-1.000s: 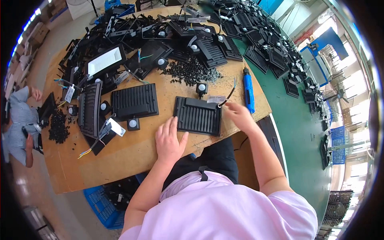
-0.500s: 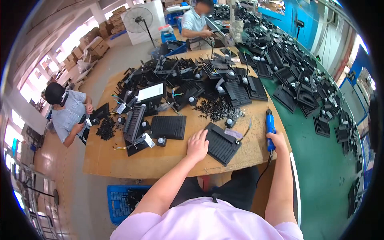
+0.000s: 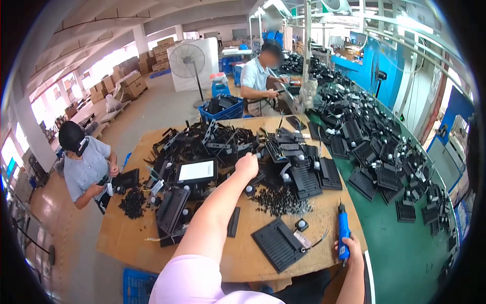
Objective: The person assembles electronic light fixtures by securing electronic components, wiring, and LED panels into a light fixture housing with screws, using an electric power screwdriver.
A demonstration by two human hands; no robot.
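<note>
Now left hand (image 3: 247, 165) off housing (image 3: 277, 244), at pile (image 3: 212, 143), grip unclear; right hand (image 3: 350, 248) clasps screwdriver (image 3: 343, 229).

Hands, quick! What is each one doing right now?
Left hand: reaching over the pile of black lamps; open or closed cannot be told.
Right hand: closed around the blue screwdriver.

Screw pile (image 3: 281, 201) behind housing (image 3: 277, 244), screwdriver (image 3: 343, 229) on its right
</note>
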